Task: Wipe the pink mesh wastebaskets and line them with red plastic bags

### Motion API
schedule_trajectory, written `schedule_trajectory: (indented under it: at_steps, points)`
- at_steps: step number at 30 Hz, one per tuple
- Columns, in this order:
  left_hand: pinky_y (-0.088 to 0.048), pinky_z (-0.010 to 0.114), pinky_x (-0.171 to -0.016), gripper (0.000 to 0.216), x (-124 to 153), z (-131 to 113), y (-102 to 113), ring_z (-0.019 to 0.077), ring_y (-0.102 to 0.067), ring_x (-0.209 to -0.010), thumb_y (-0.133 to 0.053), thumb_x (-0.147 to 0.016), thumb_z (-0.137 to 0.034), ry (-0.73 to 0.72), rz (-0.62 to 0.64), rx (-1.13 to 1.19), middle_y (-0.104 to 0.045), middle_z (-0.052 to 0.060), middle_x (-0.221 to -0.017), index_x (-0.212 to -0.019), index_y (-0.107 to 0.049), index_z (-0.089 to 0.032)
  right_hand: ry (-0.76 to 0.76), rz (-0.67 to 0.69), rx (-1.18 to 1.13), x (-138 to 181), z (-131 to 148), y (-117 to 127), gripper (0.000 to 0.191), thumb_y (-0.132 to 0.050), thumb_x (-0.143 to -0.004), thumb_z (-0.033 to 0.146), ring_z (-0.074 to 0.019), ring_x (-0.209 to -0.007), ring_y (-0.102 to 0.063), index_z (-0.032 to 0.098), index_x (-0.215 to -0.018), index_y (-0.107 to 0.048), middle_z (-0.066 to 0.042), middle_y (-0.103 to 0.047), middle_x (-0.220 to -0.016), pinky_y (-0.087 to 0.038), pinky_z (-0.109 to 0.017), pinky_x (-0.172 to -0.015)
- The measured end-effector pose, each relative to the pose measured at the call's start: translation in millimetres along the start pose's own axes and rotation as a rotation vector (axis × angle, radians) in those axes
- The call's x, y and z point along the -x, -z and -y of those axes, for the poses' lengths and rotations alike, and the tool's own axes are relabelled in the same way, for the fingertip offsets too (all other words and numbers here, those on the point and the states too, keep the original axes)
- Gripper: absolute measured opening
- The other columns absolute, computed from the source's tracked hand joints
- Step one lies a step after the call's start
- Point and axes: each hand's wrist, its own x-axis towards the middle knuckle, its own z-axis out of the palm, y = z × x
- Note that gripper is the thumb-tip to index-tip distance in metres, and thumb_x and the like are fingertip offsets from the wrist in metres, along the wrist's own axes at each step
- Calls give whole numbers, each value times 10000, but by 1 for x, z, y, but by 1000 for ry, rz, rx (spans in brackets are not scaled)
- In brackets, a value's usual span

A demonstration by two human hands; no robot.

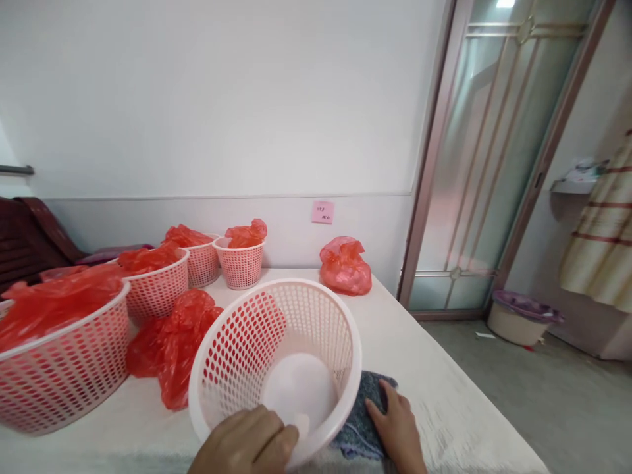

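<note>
My left hand (247, 441) is wrapped over the near rim of a white plastic basket (296, 454), which has perforated sides and is tipped so its mouth faces me. Inside, only its solid white bottom and a small pale patch by my fingers show. Right of the basket, a dark blue-grey cloth (363, 431) lies on the table, partly hidden by the rim. My right hand (397, 424) is on this cloth, thumb and forefinger curved about a fold of it. A crumpled red plastic bag (185, 349) lies just left of the basket.
Baskets with red bags in them stand at the left, a big one (64, 372) nearest. Another red bag (345, 266) sits at the back right of the white-covered table (444, 401). A pink note (322, 212) is on the wall. Beyond the table's right edge a bin (518, 322) stands on the floor.
</note>
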Motion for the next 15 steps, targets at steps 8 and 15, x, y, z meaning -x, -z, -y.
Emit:
schedule_trajectory:
  at_steps: [8,15]
  points:
    - [-510,359,-772,230,11,27,4,213,-602,-869,-516,-887,-161,237,-33,-86,-644,76,-936,-1116,-538,-148,12,41,381,-1,17,2,485,-480,-860,302,-386,-1024,-595,174,-1326,-518,-205,-552,-1167,-486,-469,-777]
    - [-420,353,-801,242,10,14,-9,202,-512,-855,-508,-829,-21,272,-74,78,-609,62,-902,-1033,-532,-149,164,134,241,-12,19,0,557,-400,-775,62,-185,-982,-636,182,-1304,-526,-116,-591,-1163,-450,-260,-886]
